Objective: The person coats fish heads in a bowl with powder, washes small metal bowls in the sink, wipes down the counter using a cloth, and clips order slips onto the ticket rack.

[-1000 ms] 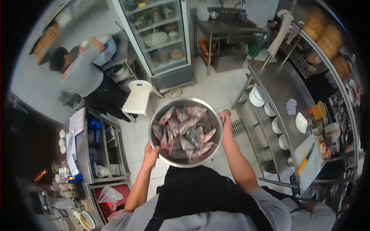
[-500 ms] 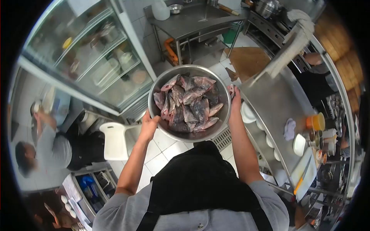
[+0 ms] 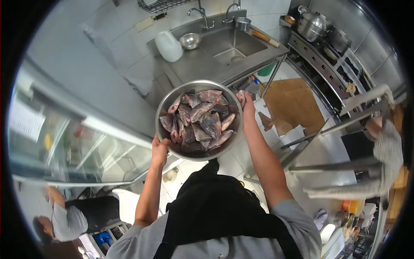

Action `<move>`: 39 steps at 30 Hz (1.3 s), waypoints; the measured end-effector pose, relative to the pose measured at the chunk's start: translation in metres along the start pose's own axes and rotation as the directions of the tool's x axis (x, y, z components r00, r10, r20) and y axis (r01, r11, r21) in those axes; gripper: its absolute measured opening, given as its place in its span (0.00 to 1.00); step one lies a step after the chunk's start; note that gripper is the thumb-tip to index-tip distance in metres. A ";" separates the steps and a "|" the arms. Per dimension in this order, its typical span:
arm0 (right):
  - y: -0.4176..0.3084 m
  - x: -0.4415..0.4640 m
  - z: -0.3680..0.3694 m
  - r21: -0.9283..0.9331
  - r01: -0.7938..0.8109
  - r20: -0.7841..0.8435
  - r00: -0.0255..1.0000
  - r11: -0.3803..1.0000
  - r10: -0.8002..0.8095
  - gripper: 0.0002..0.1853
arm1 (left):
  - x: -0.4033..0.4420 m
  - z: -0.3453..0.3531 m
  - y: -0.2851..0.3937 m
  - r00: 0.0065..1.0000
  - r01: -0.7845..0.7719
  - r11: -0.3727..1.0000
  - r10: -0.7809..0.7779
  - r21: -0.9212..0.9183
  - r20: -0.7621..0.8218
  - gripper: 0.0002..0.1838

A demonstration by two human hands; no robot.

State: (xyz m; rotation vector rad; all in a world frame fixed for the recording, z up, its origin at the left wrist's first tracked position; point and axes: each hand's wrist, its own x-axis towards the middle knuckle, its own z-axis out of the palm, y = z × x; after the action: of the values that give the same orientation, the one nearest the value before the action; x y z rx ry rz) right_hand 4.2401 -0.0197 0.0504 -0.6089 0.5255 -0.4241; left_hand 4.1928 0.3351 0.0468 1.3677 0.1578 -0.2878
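A round metal bowl (image 3: 162, 101) is held level in front of my chest, over the floor. Dark-skinned pieces of raw fish (image 3: 200, 121) fill it. My left hand (image 3: 160, 150) grips the bowl's rim at the lower left, thumb on top. At the upper right side of the bowl, my right hand (image 3: 247, 103) holds the rim, and a small piece of fish (image 3: 241, 98) shows by its fingers.
Ahead stands a metal sink (image 3: 237, 47) with a white jug (image 3: 169, 46) and small bowl (image 3: 190, 41). A glass-door fridge (image 3: 86, 146) is left, a stove (image 3: 319, 62) right. Cardboard (image 3: 295, 105) covers some floor. A co-worker (image 3: 71, 218) is lower left.
The view has turned and moved toward the sink, which now lies just beyond the bowl. The fridge has shifted nearer on the left. Both hands still hold the bowl.
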 end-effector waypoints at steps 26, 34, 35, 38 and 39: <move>-0.071 0.479 0.098 -0.265 0.603 0.730 0.635 -0.753 0.252 0.17 | -0.012 0.040 -0.143 0.873 -0.098 0.980 0.002 -0.173 -0.487 0.16; -0.040 0.568 0.083 0.277 0.621 0.634 0.454 -0.733 0.625 0.14 | -0.056 0.040 -0.158 0.841 -0.071 0.968 -0.073 -0.242 -0.536 0.27; -0.039 0.572 0.078 0.422 0.638 0.426 0.487 -0.644 0.762 0.14 | -0.059 0.044 -0.159 0.802 -0.083 0.971 -0.070 -0.225 -0.593 0.27; -0.077 0.475 0.048 -0.935 0.296 0.025 0.609 -0.198 0.793 0.15 | -0.072 0.060 -0.146 0.740 -0.004 0.959 -0.187 -0.283 -0.646 0.27; -0.079 0.470 0.025 -0.989 -0.113 0.018 0.529 0.092 0.849 0.15 | -0.075 0.066 -0.151 0.684 -0.067 0.948 -0.183 -0.310 -0.706 0.27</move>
State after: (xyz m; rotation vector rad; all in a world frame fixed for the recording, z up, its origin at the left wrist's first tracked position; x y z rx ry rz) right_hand 4.6074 -0.3113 -0.0400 -1.5862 0.2351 0.9991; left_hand 4.0733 0.2527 -0.0616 1.0870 0.8912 0.2538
